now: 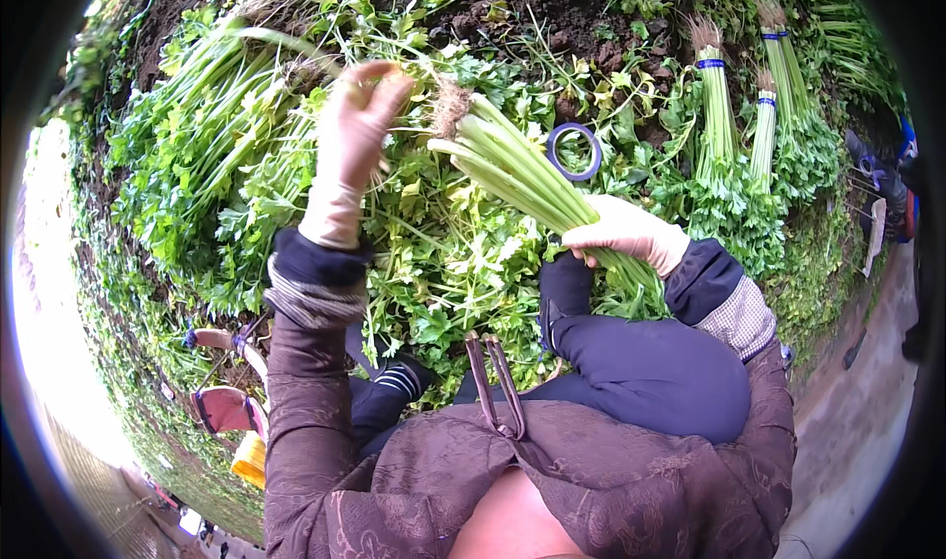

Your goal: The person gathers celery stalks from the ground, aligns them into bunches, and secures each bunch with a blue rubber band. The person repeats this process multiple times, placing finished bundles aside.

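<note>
My gloved right hand [624,230] grips a bunch of celery [517,164] low on its stalks, near the leaves, with the brown roots pointing up and left. Left of those roots is my gloved left hand [373,108], raised with curled fingers. A single pale stalk [284,40], blurred, reaches the back of its fingers; whether they hold it I cannot tell. A roll of blue tape [550,147] lies on the leaves just right of the held bunch. Loose celery [214,123] is heaped at the left.
Bunches bound with blue tape, one of them a celery bunch [715,108], lie at the upper right. Loose leaves and stems [443,241] cover the ground before my legs. Dark soil [473,23] shows at the top. A yellow object [250,459] is at the lower left.
</note>
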Demonstrator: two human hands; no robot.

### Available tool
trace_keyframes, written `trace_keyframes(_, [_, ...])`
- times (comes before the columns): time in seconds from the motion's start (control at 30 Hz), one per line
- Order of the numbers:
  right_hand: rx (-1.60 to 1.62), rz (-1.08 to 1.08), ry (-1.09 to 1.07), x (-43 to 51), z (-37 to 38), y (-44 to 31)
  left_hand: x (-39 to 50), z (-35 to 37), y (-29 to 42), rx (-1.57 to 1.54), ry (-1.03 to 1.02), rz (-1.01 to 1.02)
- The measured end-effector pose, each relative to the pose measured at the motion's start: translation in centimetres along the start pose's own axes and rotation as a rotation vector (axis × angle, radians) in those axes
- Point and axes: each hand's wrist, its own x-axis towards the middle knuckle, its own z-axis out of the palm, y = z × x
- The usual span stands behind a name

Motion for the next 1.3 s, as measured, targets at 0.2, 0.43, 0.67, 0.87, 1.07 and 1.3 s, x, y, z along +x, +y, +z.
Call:
trace_keyframes(0.2, [-0.316,-0.138,0.121,1.0,0.4,-0.7,0.2,1.3,-2.3,0.69,-0.043,0.218])
trace_keyframes(0.43, [-0.982,-0.176,0.399,2.2,0.7,-1.1,-1.4,2.6,-0.3,0.73,-0.418,0.519])
trace_keyframes(0.67, [-1.044,-0.16,0.433,1.8,1.3,-1.3,-2.7,4.7,-2.2,0.072,-0.44,-0.013])
trace_keyframes(0.87, [-0.729,-0.314,0.32,3.1,-0.1,0.9,-0.7,1.7,0.7,-0.281,0.041,-0.13])
trace_keyframes(1.07, [0.267,-0.178,0.158,5.1,-2.8,4.0,-0.5,-2.5,-0.8,0.334,0.179,-0.022])
trace_keyframes(1.3, [-0.855,-0.227,0.522,3.6,0.8,2.0,-4.4,3.2,-2.1,0.737,0.114,0.599])
